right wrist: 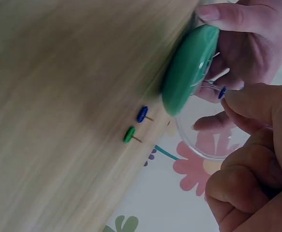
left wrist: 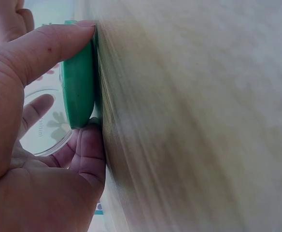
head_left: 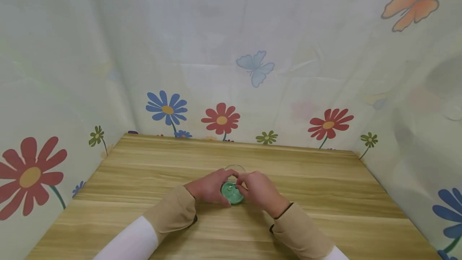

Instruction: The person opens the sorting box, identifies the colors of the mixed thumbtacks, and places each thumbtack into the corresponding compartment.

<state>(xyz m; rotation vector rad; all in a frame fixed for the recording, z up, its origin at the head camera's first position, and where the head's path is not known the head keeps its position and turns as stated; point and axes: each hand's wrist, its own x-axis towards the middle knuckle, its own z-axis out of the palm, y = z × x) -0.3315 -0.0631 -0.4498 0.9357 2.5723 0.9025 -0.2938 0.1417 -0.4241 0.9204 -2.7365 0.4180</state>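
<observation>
A round green case (head_left: 234,196) with a raised clear lid (left wrist: 43,145) sits on the wooden table. My left hand (head_left: 212,187) holds the case at its edges, thumb at one side and fingers at the other. In the right wrist view, my right hand (right wrist: 257,145) pinches a blue thumbtack (right wrist: 222,92) between thumb and forefinger, over the open case. Beside the case, a second blue thumbtack (right wrist: 142,114) and a green thumbtack (right wrist: 129,134) lie on the table, pins sticking out sideways. A small light spot shows inside the case in the head view; what it is cannot be told.
The wooden table (head_left: 162,159) spreads around both hands. A pale curtain (head_left: 202,31) printed with flowers and butterflies hangs behind the table and along both sides.
</observation>
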